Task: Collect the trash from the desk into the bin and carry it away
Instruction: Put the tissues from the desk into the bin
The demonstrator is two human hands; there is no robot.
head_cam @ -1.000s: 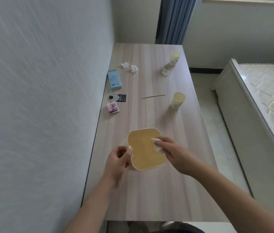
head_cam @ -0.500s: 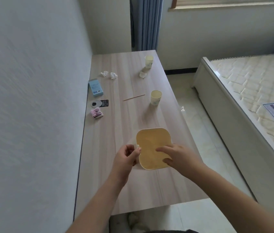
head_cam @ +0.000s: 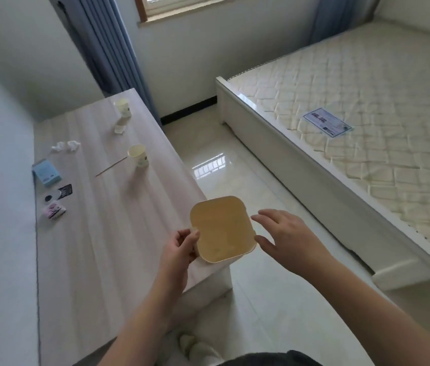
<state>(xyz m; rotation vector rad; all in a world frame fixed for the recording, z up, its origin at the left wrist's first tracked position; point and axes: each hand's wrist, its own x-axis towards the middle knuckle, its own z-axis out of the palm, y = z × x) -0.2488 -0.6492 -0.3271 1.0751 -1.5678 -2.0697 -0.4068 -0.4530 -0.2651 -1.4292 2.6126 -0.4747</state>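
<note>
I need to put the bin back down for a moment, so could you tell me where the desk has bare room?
The near half of the desk is bare, from the pink packet and stick toward you. A bare strip also runs between the stick and the blue box. The far half is crowded: two cups and tissues.

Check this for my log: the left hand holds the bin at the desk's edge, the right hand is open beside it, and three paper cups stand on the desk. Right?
Not quite. The head view shows two cups on the desk, not three. The left hand does hold the bin, with the right hand open beside it.
</note>
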